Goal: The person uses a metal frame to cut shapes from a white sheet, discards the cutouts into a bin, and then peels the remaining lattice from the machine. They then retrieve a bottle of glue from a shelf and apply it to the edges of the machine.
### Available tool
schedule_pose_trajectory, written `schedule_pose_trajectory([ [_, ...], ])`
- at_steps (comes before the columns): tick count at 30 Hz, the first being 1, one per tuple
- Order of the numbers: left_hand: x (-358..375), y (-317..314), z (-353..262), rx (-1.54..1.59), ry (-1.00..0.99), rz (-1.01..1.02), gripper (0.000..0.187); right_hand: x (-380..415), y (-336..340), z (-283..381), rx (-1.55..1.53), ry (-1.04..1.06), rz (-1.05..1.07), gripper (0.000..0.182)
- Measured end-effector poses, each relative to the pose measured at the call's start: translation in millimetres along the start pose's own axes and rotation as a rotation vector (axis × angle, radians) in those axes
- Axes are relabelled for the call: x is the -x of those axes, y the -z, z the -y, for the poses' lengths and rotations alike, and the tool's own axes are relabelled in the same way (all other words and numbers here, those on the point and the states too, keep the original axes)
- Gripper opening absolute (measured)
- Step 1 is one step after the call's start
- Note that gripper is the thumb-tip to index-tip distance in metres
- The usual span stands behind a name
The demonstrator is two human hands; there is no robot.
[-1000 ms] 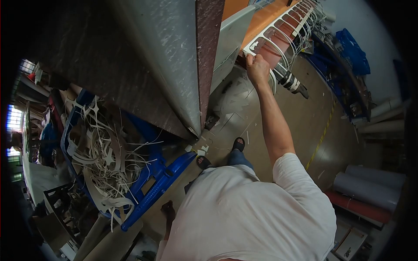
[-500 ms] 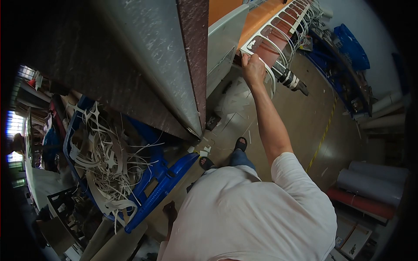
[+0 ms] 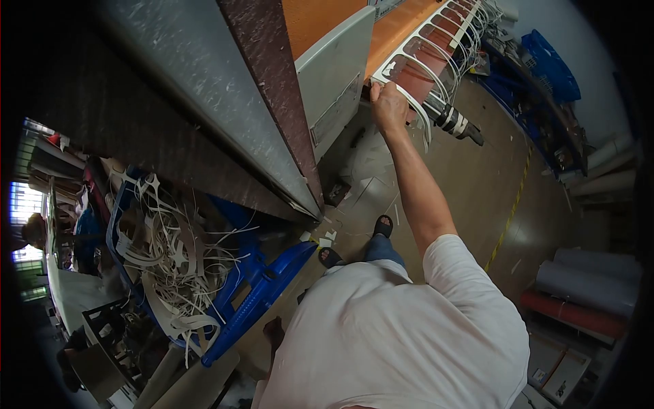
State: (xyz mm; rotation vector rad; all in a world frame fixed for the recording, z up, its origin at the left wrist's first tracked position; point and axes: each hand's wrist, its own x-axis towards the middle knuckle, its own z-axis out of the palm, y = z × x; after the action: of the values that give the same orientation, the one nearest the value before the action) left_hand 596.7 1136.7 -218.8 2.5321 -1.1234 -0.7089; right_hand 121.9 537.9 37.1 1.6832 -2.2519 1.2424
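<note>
My right hand reaches forward with its fingers closed on the near end of a white cut-out sheet. The sheet has a row of rounded openings and lies along a reddish-brown surface. Thin white strips curve off its right side. Just right of the hand, a black tube with pale bands sticks out. Low beside the white shirt hangs my left hand, dark and small, its fingers not clear and nothing visible in it.
A large grey metal beam fills the upper left. Beside it stands a pale panel. A blue crate holds tangled off-white scraps. Paper bits lie on the floor. Grey and red rolls lie at right.
The view has turned a little, so the beam and pale panel sit further left. My right hand stays closed at the sheet's end.
</note>
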Motion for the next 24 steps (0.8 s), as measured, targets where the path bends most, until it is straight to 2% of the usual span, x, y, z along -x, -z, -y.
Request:
schedule_pose_trajectory([
  [5,2.9,-1.5,0.1,0.002,-0.003,0.008,0.03,2.6,1.1,7.5,0.031,-0.061,0.03,0.033],
  [24,7.0,-5.4,-0.4,0.014,-0.014,0.03,0.031,0.6,-2.7,-0.8,0.002,-0.019,0.017,0.034],
])
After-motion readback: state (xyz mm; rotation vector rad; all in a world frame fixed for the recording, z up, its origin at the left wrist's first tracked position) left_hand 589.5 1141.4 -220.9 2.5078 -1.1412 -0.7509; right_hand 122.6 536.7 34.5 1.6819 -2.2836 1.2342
